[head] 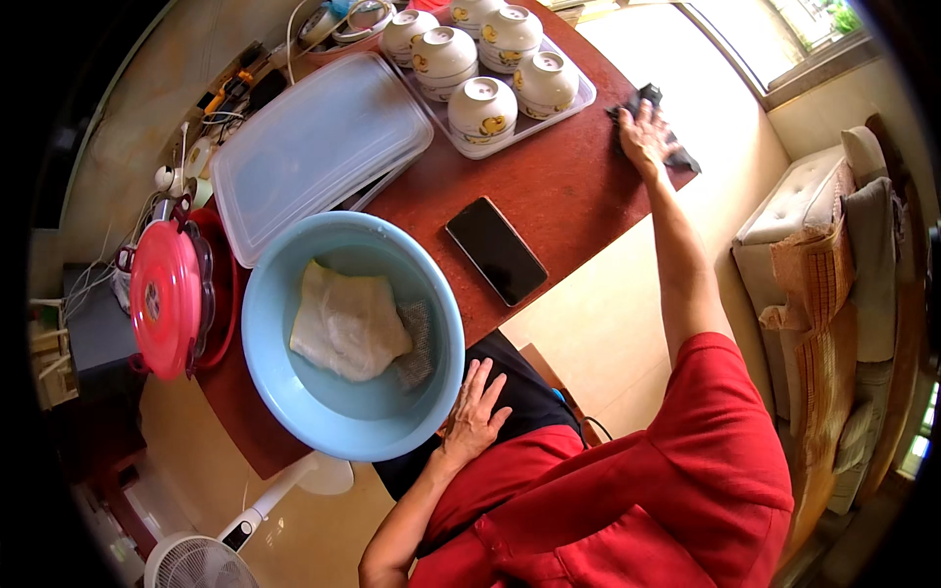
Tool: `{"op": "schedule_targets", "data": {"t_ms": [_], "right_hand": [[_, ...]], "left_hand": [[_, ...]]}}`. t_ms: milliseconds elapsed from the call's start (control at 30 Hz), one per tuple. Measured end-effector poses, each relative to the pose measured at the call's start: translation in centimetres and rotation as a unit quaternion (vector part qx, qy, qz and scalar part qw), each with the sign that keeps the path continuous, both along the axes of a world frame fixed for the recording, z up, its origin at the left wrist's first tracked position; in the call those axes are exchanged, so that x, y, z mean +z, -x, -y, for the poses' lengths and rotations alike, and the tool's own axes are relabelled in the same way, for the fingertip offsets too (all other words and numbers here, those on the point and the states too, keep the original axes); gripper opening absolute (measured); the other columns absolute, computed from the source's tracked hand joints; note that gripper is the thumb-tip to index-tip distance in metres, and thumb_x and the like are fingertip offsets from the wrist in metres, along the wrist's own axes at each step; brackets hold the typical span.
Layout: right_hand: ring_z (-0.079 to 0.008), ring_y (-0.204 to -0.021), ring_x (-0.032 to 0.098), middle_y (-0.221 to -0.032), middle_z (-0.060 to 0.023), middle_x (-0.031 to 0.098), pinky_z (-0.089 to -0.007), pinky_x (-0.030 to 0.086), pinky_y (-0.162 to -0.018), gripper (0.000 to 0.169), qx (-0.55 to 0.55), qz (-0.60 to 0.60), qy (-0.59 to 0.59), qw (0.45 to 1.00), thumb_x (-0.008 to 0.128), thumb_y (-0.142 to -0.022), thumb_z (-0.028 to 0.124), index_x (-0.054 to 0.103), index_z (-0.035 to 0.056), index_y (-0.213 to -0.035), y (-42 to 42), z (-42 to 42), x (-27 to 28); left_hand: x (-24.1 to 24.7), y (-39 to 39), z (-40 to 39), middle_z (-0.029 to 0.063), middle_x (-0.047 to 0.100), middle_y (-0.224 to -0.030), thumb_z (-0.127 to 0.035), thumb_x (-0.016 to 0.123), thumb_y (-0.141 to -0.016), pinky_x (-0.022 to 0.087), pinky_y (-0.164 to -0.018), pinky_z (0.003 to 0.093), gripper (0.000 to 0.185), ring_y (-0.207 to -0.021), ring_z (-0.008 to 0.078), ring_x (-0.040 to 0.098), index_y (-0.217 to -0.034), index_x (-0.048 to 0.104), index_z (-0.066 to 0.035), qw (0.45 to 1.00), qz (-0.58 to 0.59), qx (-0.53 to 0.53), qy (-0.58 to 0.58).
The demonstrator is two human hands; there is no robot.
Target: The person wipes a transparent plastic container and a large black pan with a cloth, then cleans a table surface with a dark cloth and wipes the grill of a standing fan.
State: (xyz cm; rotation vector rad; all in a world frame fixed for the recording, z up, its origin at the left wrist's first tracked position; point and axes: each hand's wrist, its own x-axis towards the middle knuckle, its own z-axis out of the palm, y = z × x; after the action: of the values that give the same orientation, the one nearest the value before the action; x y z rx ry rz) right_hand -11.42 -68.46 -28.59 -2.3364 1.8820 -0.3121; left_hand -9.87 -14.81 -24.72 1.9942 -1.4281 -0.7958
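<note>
At the table's right corner, my right hand presses a dark grey cloth flat against the red-brown tabletop, fingers spread over it. Holding nothing, my left hand lies on my dark trousers beside the rim of a light blue plastic basin. Water fills part of the basin. In it are a whitish cloth with yellow edges and a grey mesh scouring cloth. Between basin and right hand, a smartphone with a dark screen lies near the table edge.
Upside-down bowls stand stacked on a translucent tray. Left of them is a translucent plastic lid. A pink lidded container stands beyond the basin. A white fan is at lower left; a cushioned sofa is at right.
</note>
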Motion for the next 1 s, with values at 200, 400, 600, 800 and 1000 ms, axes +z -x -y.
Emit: {"op": "schedule_targets", "data": {"t_ms": [200, 400, 600, 800, 1000], "right_hand": [[-0.0372, -0.138, 0.023, -0.147, -0.0222, 0.028, -0.0621, 0.013, -0.107, 0.066, 0.017, -0.049, 0.100, 0.994, 0.037, -0.093, 0.051, 0.033, 0.0082, -0.142, 6.1, -3.5, -2.2], [-0.0379, -0.138, 0.022, -0.146, -0.0238, 0.028, -0.0527, 0.016, -0.110, 0.065, 0.135, -0.012, 0.129, 0.982, 0.047, -0.091, 0.045, 0.034, 0.0037, -0.140, 6.4, -12.5, -2.9], [-0.0399, -0.137, 0.021, -0.147, -0.0255, 0.023, -0.0504, 0.016, -0.111, 0.066, 0.288, 0.055, 0.090, 0.952, 0.054, -0.088, 0.040, 0.034, 0.0026, -0.139, 4.1, -23.0, -2.0], [-0.0392, -0.137, 0.023, -0.146, -0.0249, 0.027, -0.0505, 0.018, -0.111, 0.065, 0.256, 0.041, 0.083, 0.962, 0.049, -0.090, 0.044, 0.034, 0.0039, -0.139, 3.7, -18.7, -1.1], [-0.0388, -0.137, 0.024, -0.145, -0.0257, 0.028, -0.0492, 0.019, -0.111, 0.065, 0.181, 0.017, 0.096, 0.979, 0.048, -0.092, 0.043, 0.034, 0.0008, -0.139, 2.7, -18.2, -1.8]], "left_hand": [[-0.6, 0.3, 0.2, 0.0214, 0.029, -0.146, -0.016, 0.068, -0.079, 0.027, -0.107, 0.0461, 0.058, -0.137, 0.0396, 0.024, -0.131, 0.046, -0.003, 1.000, 0.000, -0.013, 0.011], [-0.5, 0.4, 0.0, 0.0180, 0.034, -0.144, -0.010, 0.067, -0.078, 0.027, -0.110, 0.0430, 0.049, -0.135, 0.0359, 0.029, -0.124, 0.052, -0.001, 0.999, -0.027, -0.008, 0.047], [-0.5, 0.8, -2.3, 0.0218, 0.035, -0.142, -0.008, 0.063, -0.081, 0.032, -0.107, 0.0451, 0.041, -0.132, 0.0411, 0.032, -0.120, 0.054, 0.000, 0.995, -0.073, 0.011, 0.072], [0.1, -0.6, -6.6, 0.0183, 0.049, -0.130, -0.006, 0.061, -0.081, 0.037, -0.102, 0.0415, 0.034, -0.121, 0.0360, 0.046, -0.115, 0.058, 0.000, 0.998, -0.005, 0.046, 0.045], [-1.1, -2.3, -11.5, 0.0188, 0.057, -0.119, -0.004, 0.057, -0.083, 0.044, -0.094, 0.0415, 0.027, -0.106, 0.0370, 0.056, -0.109, 0.059, 0.002, 0.985, -0.076, 0.152, -0.013]]}}
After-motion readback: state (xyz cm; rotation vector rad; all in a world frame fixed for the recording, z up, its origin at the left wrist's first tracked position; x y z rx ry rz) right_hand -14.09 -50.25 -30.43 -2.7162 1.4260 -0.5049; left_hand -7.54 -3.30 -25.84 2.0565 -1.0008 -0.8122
